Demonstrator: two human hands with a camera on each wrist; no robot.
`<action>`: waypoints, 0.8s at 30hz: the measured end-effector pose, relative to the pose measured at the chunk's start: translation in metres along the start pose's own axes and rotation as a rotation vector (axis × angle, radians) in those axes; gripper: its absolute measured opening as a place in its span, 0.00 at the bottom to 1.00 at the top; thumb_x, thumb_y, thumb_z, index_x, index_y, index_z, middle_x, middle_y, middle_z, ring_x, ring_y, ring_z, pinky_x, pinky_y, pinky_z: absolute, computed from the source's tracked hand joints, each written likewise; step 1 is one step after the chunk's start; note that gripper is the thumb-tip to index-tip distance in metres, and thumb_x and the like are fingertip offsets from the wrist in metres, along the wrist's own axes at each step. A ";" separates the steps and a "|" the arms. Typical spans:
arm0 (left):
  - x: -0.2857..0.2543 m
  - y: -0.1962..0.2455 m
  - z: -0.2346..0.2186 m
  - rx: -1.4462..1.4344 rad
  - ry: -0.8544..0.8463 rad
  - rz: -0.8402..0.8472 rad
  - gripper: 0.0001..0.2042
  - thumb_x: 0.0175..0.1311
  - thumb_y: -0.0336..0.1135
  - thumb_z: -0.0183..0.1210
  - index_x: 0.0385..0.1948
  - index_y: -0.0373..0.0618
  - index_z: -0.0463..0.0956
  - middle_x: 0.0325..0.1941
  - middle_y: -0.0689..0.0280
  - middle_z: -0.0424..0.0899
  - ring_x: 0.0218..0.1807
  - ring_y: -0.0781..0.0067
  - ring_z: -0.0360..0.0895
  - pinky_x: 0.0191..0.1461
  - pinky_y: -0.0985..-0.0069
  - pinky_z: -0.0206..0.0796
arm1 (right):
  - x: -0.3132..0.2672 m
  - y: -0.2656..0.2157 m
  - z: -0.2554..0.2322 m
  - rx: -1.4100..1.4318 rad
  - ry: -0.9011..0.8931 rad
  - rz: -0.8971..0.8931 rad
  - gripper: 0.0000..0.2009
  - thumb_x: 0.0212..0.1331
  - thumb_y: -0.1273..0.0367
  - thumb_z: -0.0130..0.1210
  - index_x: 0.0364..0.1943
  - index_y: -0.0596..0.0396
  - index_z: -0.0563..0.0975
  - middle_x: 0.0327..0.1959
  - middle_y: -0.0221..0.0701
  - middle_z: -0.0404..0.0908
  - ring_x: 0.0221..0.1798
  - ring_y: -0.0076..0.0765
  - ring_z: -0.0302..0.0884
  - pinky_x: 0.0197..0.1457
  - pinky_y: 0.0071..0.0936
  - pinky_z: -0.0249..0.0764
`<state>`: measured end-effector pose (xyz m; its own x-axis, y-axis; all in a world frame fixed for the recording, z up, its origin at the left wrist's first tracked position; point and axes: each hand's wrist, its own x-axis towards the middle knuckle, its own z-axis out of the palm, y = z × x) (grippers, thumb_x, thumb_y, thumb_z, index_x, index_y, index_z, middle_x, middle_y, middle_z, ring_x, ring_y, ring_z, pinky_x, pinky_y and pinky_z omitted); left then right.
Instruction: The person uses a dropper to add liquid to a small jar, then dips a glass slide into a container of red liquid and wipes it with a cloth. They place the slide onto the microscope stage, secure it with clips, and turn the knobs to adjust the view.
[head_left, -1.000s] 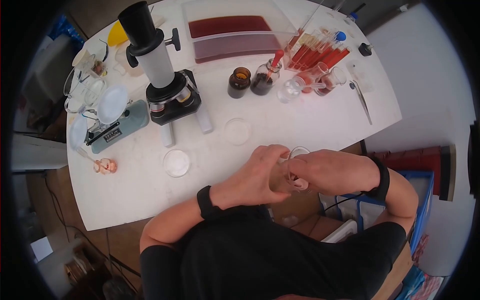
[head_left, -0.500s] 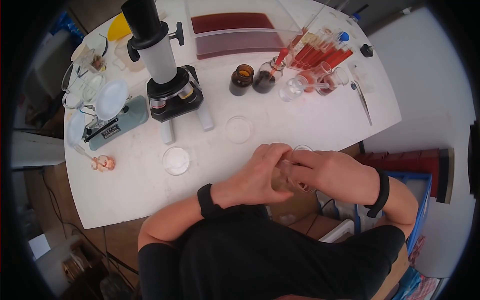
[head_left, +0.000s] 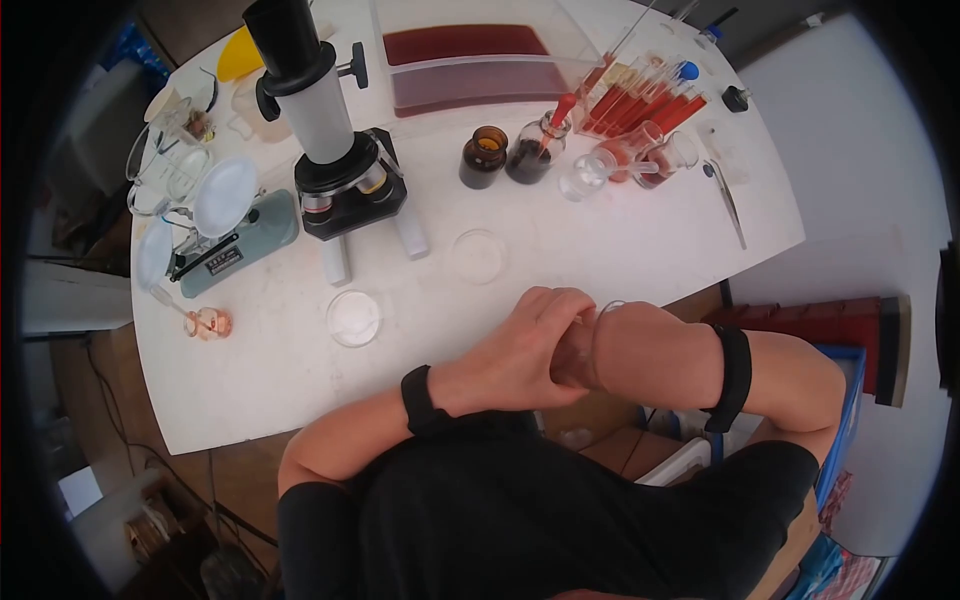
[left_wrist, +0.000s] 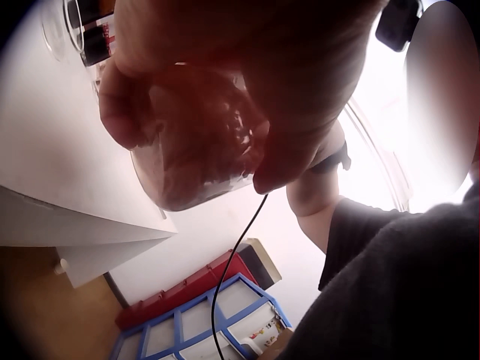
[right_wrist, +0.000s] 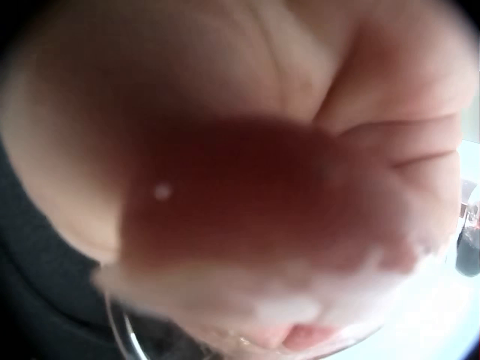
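My left hand (head_left: 520, 350) grips a clear glass beaker (left_wrist: 191, 180) from the side, thumb and fingers round its wall, in front of the table edge. The glass is tilted, its mouth towards my right hand (head_left: 655, 355). My right hand reaches in through the mouth, its fingers inside the glass and hidden in the head view. Through the wall, the left wrist view shows reddish, wrinkled shapes with bright glints. The right wrist view is blurred, with a pale ragged edge below the palm; I cannot tell whether the fingers hold something.
On the white table (head_left: 620, 240) stand a microscope (head_left: 340, 150), a balance (head_left: 240, 245), two petri dishes, a brown bottle (head_left: 483, 160), a dropper bottle (head_left: 535, 155) and a rack of red-filled test tubes (head_left: 645, 105). Tweezers (head_left: 728, 205) lie at the right. Blue-framed drawers (left_wrist: 202, 319) stand below.
My right hand has turned at the wrist and pushed deeper into the beaker, its fingers going out of sight. The left hand keeps its grip, nearly in place.
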<state>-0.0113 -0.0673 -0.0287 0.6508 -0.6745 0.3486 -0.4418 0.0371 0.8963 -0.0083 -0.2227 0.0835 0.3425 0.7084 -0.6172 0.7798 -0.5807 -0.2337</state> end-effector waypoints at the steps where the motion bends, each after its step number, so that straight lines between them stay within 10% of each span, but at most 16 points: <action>1: 0.001 0.000 0.000 0.007 0.016 0.025 0.35 0.37 0.31 0.69 0.52 0.42 0.61 0.49 0.56 0.69 0.52 0.51 0.65 0.56 0.62 0.61 | 0.001 -0.003 -0.002 0.009 -0.019 0.019 0.11 0.45 0.74 0.56 0.36 0.52 0.77 0.31 0.32 0.78 0.32 0.39 0.79 0.32 0.32 0.76; 5: -0.002 -0.001 0.003 -0.008 -0.027 0.007 0.38 0.36 0.34 0.71 0.55 0.43 0.60 0.52 0.56 0.69 0.55 0.51 0.65 0.59 0.61 0.60 | 0.022 -0.013 -0.021 0.053 -0.386 0.190 0.08 0.45 0.73 0.56 0.32 0.52 0.77 0.31 0.32 0.79 0.32 0.41 0.78 0.30 0.33 0.75; 14: -0.004 -0.009 0.001 -0.020 0.004 -0.075 0.40 0.37 0.35 0.72 0.56 0.42 0.58 0.52 0.54 0.68 0.55 0.52 0.64 0.59 0.62 0.59 | -0.032 -0.001 -0.026 0.216 0.269 0.126 0.10 0.48 0.73 0.53 0.37 0.57 0.76 0.29 0.35 0.74 0.34 0.43 0.77 0.35 0.33 0.75; 24: 0.004 0.001 0.003 -0.038 -0.012 -0.053 0.38 0.38 0.35 0.71 0.55 0.42 0.60 0.53 0.55 0.68 0.55 0.52 0.64 0.58 0.62 0.60 | -0.020 -0.001 -0.010 -0.141 0.084 0.003 0.09 0.48 0.73 0.54 0.36 0.51 0.78 0.38 0.28 0.77 0.39 0.34 0.79 0.33 0.29 0.76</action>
<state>-0.0112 -0.0720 -0.0272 0.6652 -0.6848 0.2976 -0.3829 0.0293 0.9233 -0.0102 -0.2322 0.1032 0.3828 0.7410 -0.5517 0.8424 -0.5251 -0.1207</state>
